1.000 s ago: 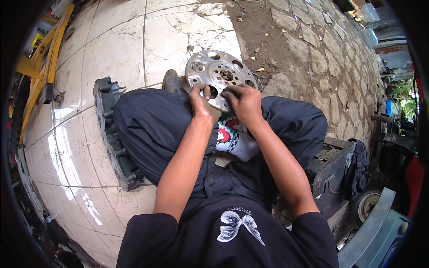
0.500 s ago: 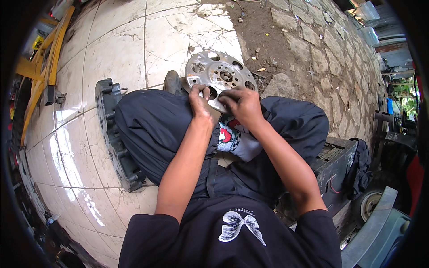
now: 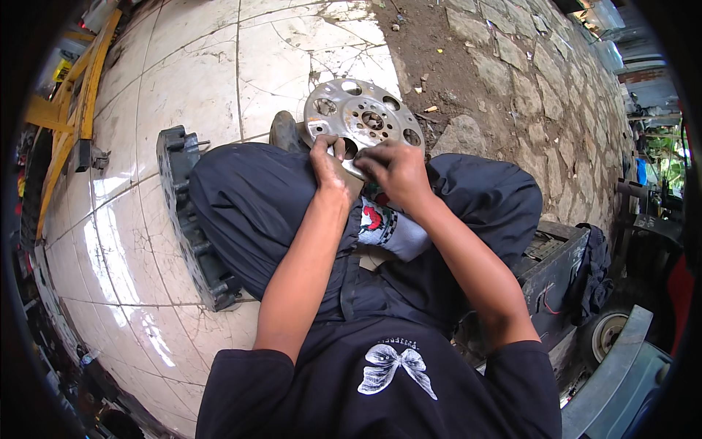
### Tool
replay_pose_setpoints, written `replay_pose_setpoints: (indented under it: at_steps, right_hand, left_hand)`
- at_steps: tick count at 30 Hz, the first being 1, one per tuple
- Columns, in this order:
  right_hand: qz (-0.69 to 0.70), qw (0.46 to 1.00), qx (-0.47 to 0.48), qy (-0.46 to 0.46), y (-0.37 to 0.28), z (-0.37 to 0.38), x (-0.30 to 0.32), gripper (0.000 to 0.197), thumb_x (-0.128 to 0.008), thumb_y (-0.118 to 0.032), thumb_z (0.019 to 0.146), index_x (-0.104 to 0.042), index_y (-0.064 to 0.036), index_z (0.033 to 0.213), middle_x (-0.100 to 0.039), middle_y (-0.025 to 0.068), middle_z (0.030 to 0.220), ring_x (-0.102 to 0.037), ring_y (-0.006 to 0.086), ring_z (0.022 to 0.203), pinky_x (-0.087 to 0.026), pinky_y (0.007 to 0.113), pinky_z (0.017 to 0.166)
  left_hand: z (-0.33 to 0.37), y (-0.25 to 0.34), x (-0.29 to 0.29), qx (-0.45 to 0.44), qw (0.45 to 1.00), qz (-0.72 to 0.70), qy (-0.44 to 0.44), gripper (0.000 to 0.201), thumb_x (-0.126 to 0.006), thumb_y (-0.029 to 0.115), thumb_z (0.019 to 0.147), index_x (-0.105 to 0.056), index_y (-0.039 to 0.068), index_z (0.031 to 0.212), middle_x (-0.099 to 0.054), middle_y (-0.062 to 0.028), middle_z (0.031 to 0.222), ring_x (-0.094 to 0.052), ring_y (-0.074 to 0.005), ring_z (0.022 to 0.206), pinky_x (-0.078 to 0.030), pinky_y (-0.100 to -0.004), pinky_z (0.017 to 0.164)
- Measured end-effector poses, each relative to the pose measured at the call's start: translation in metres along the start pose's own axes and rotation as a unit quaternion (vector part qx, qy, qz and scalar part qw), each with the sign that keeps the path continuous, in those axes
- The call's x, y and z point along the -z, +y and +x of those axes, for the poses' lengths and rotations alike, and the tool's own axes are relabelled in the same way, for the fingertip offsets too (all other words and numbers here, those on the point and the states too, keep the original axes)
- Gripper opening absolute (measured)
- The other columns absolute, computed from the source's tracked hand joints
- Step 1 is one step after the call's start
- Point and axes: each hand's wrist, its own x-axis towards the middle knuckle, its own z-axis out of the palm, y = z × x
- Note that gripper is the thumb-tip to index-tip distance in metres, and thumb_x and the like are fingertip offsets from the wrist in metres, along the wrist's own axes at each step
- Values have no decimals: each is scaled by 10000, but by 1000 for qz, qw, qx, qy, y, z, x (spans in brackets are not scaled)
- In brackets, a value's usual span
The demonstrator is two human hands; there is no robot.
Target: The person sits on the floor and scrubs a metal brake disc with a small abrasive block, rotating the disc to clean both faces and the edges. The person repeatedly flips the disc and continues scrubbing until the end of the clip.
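A round metal flywheel plate [image 3: 376, 101] is propped tilted in front of my crossed legs. Its face has large round holes near the rim and a ring of small holes about the centre, with brown stains in places. My left hand [image 3: 329, 162] grips the near edge, its blackened thumb and fingers beside one of the large holes. Fingers bent together, my right hand [image 3: 402, 172] presses on the plate's near right part; whatever may be under those fingertips is hidden. Below the plate shows a patterned sock [image 3: 376, 223].
Beside my left knee a dark cast engine part [image 3: 191, 227] stands on the white tiles [image 3: 197, 88]. A yellow frame [image 3: 84, 95] is at far left. Dirt and paving stones [image 3: 512, 110] lie to the right. A dark metal box [image 3: 545, 285] with cloth sits by my right knee.
Both hands keep their places on the plate. The right fingers have shifted very slightly, and the whole view has moved a little.
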Motion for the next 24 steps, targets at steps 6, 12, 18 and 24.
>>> replay_pose_setpoints:
  at_steps: [6,12,18,24]
  right_hand:
    - [-16,1000,-3,-5,10,9,1,175,-848,-181,836,-844,-72,973,-755,160,844,-737,320,771,-576,412,720]
    - [26,998,3,-56,-8,10,5,212,-860,-199,836,-835,-41,975,-764,161,842,-738,299,756,-567,399,714]
    - [109,968,-204,95,17,7,-13,258,-841,-214,907,-815,-7,1059,-809,137,957,-763,175,840,-582,328,785]
    - [168,948,-195,186,15,7,-16,290,-838,-238,924,-809,-1,1087,-808,116,958,-746,144,855,-568,300,810]
  left_hand:
    - [8,-3,2,-25,1000,-4,-16,344,-561,251,818,-323,185,578,-446,8,677,-441,-188,681,-359,-345,645]
    - [5,4,-7,-46,997,52,22,350,-568,290,822,-316,194,598,-434,23,689,-417,-169,681,-315,-309,614]
    - [11,3,-9,-76,996,15,-42,332,-561,269,908,-391,160,644,-498,-36,713,-517,-212,719,-476,-323,736]
    - [27,28,8,-152,970,150,-116,213,-642,217,905,-519,115,765,-584,-43,777,-612,-211,810,-518,-366,828]
